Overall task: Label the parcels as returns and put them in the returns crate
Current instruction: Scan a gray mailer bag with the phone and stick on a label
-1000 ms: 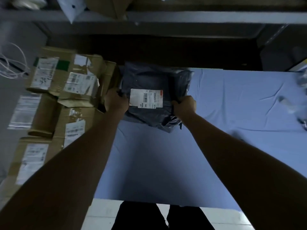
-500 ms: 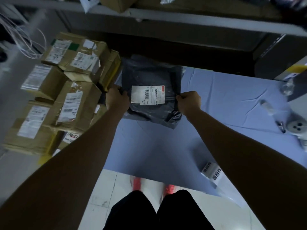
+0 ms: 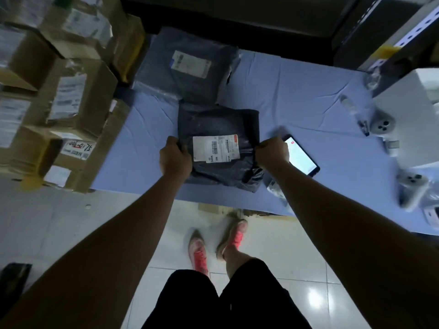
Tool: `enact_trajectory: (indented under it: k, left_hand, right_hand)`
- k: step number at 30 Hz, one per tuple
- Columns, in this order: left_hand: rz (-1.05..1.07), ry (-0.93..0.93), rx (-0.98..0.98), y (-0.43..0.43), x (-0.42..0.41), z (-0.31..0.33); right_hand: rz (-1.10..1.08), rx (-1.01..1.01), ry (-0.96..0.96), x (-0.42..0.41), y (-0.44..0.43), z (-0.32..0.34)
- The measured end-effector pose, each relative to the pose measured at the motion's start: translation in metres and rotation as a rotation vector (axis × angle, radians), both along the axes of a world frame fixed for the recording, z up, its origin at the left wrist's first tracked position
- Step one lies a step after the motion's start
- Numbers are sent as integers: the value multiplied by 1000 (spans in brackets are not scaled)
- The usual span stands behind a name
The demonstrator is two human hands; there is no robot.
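A dark grey poly-bag parcel (image 3: pixel 221 129) with a white shipping label (image 3: pixel 215 147) lies over the near part of the blue-covered table (image 3: pixel 297 91). My left hand (image 3: pixel 174 159) grips its left edge and my right hand (image 3: pixel 273 154) grips its right edge. A second grey bag parcel (image 3: pixel 185 65) with its own label lies flat further back on the table. A small roll of printed stickers (image 3: pixel 273 186) shows just under my right forearm at the table's front edge. No returns crate is visible.
Stacked cardboard boxes (image 3: pixel 71 98) with labels fill the left side. A lit phone (image 3: pixel 300 155) lies right of my right hand. White round devices (image 3: pixel 382 123) and a white box (image 3: pixel 411 115) crowd the table's right end. Tiled floor and my feet are below.
I have pulled the held parcel toward me, off the second bag parcel that lay under it. My view has tilted down, so the floor, the phone and the table's front edge now show.
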State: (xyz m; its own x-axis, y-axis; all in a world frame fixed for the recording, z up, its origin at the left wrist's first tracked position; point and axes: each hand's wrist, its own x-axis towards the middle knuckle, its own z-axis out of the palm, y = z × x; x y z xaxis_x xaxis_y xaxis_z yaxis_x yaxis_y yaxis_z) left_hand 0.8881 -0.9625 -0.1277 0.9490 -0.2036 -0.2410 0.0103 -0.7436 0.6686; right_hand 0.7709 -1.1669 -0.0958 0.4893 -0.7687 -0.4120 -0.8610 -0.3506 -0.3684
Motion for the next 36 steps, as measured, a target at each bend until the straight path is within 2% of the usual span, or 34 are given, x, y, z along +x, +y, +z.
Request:
enact_trajectory:
  k: [4,7,10,13,15,17,20,24,30,36]
  left_hand:
    - [-22,34,35,3,-19,-11]
    - [-4,26,116,-3,-25,-8]
    - [26,35,205,-15,-26,0]
    - [-78,-114,364,-23,-28,7]
    - [-234,-299,457,-29,-32,11]
    - [-352,-371,477,-37,-36,14]
    - [-452,-242,420,-51,-47,9]
    - [-483,-202,473,-60,-63,-3]
    - [-394,-166,452,-58,-70,-17]
    - [-362,-106,483,-63,-68,-17]
  right_hand:
    - [9,-3,55,-17,6,-19]
    - [-16,25,1,-20,4,-26]
    - [36,-42,-99,-23,-2,-17]
    - [150,-167,-157,-28,-23,-6]
    - [252,-228,-88,-31,-44,-4]
    - [302,-230,41,-36,-62,-6]
    - [320,-144,193,-42,-83,-13]
    - [363,-124,312,-55,-103,-24]
    - [414,-134,239,-61,-116,-32]
    - [276,-97,196,-49,-104,-18]
